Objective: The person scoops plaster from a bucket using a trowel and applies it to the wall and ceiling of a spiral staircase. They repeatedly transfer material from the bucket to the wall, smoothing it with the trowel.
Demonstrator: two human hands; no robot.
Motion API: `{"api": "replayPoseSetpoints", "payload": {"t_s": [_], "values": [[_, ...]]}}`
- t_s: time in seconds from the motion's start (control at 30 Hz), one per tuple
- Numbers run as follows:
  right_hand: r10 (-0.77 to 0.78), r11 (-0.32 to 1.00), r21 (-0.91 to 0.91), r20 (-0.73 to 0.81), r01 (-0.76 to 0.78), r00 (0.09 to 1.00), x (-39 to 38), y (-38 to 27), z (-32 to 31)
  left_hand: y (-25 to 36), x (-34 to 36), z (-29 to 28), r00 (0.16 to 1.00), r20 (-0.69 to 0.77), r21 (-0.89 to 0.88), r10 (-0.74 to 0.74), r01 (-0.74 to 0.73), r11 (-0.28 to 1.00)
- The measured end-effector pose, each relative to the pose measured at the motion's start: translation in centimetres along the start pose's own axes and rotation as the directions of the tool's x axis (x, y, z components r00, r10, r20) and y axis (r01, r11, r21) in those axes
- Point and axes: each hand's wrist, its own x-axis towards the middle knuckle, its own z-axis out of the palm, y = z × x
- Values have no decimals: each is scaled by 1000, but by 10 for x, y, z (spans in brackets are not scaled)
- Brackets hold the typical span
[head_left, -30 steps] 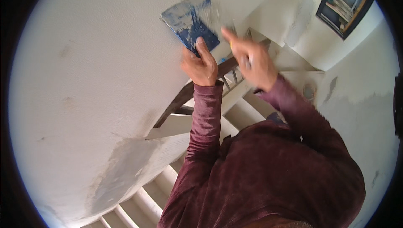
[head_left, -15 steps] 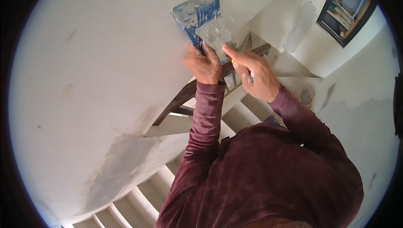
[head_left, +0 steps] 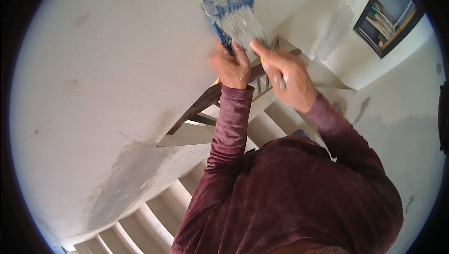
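Note:
My left hand is closed on the lower edge of a blue plastering blade, a wide flat tool smeared with grey-white putty. In my right hand is a putty knife, its blade coated with putty and laid over the face of the blue one. Most of the knife's handle is hidden in my fingers; a bit of yellow shows by the index finger. Motion blurs the knife and right hand slightly. Both tools are held up in front of a white wall.
A brown stair railing runs behind my left wrist. Pale stairs descend at the lower left, below a grey patch on the wall. A dark-framed window is at the upper right, near another grey patch.
The putty knife has slid up across the blue blade, covering more of its middle. Both hands have shifted slightly up and right in view, and the whole scene has turned a little.

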Motion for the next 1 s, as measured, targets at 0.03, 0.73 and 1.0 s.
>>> {"api": "replayPoseSetpoints", "payload": {"t_s": [0.03,0.73,1.0], "values": [[-15,1000,-12,-2,15,1000,1,3,3,-3,1,2,995,-43,-31,85,-87,996],[6,997,-80,33,-3,999,30,-25,-6,14,0,3,995,26,-39,-94,95,995],[49,994,-98,38,-45,998,12,-21,-6,12,-3,6,997,18,-23,-71,72,997]]}}
